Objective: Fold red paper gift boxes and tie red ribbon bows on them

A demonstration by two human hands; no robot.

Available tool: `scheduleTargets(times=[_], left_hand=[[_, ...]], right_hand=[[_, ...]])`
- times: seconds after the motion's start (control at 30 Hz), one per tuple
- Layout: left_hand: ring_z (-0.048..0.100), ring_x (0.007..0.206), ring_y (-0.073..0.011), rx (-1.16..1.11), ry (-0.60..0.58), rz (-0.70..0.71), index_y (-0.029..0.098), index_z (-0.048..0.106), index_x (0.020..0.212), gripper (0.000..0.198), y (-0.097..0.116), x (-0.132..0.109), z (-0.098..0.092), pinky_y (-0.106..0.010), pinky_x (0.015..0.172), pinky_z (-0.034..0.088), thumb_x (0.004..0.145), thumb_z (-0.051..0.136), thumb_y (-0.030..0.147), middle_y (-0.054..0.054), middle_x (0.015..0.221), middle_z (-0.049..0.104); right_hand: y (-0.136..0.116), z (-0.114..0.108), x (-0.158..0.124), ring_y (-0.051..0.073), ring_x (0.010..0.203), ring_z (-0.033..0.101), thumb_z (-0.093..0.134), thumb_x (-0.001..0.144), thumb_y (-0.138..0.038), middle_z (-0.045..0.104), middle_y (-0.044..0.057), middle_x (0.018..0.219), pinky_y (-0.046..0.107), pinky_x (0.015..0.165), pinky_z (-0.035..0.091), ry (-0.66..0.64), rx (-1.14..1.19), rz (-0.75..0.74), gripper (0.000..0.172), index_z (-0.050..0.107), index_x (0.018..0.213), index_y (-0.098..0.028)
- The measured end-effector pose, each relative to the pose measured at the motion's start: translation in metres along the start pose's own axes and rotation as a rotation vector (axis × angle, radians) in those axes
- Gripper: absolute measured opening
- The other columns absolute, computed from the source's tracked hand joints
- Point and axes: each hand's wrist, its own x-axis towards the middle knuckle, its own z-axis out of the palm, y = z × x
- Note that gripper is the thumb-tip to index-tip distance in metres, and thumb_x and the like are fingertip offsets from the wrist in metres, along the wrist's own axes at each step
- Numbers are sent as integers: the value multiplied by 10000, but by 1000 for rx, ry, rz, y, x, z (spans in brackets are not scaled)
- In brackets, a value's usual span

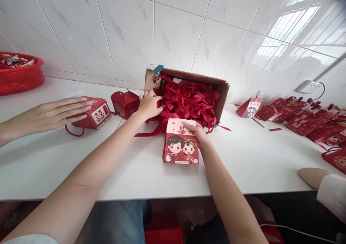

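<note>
My left hand reaches into the pile of red ribbons that fills a tipped cardboard box, its fingers curled on the ribbons. My right hand rests on the top right edge of a red gift box printed with a cartoon wedding couple, which lies on the white table in front of the cardboard box. Its fingers press on the box's open white flap.
Another person's hand lies over a red gift box at the left. A second small red box stands beside it. A red basket sits far left. Several red boxes crowd the right. Someone's elbow shows at lower right.
</note>
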Motion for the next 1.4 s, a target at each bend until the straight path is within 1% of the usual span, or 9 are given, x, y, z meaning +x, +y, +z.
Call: scheduleTargets(times=[0.27,0.47,0.63,0.73,0.9,1.07,1.2,1.27,1.4], left_hand=[[536,995,-250,-390,307,-101,194,680,785,110,0,4,-23,-447,947,392,747,697,296,-55,928,586],[591,878,-167,-713,632,-156,190,641,798,104,-1,6,-50,-320,885,478,735,692,255,-21,905,625],[609,746,-158,-804,441,-226,175,633,795,112,-4,5,-47,-293,720,505,753,649,277,-20,788,650],[608,761,-177,-773,354,-308,177,629,756,97,-5,5,-38,-318,744,501,741,645,271,-29,784,655],[509,1135,-282,-534,350,-388,203,647,754,119,-7,2,-31,-428,989,410,747,656,321,-74,1059,625],[220,1381,-380,-225,382,-201,186,649,720,113,-14,0,-41,-578,1108,196,752,673,292,-83,1315,505],[579,1037,-294,-571,157,-183,169,621,732,147,-13,-2,-67,-501,922,455,728,715,282,-83,944,653],[616,794,-191,-885,80,-102,166,606,784,205,-6,-8,-87,-422,801,521,736,737,317,-36,774,636],[592,646,-107,-1309,39,82,153,580,792,295,19,-26,-118,-348,698,540,721,775,364,-3,732,615]], right_hand=[[-2,1,-3,165,629,688,841,601,-321,743,34,759,278,611,560,-29,-1,-89,387,673,914,-167],[-4,-1,-3,157,755,711,797,647,-276,734,-29,964,301,698,590,-51,136,-275,806,443,1368,-338],[-5,-5,-4,191,951,699,762,702,-299,701,7,1131,326,796,587,-103,78,-299,747,455,1382,-338],[-4,-7,-3,220,1123,636,766,696,-305,638,10,1262,353,885,565,-87,56,-311,710,498,1353,-335],[-3,-9,-2,233,1191,590,762,701,-317,602,5,1303,376,935,545,-64,47,-318,662,534,1323,-330],[-4,-8,-3,232,1145,615,765,696,-327,639,21,1246,396,948,533,-54,31,-320,652,546,1309,-308],[-7,-6,-7,221,981,681,767,693,-352,701,36,1115,388,862,565,-82,16,-292,654,548,1306,-283],[-8,-4,-10,215,897,697,776,682,-366,720,37,1058,375,809,577,-99,9,-279,624,579,1266,-271],[-8,0,-15,198,763,697,787,677,-374,741,32,912,336,695,578,-55,-13,-275,422,668,1058,-235]])
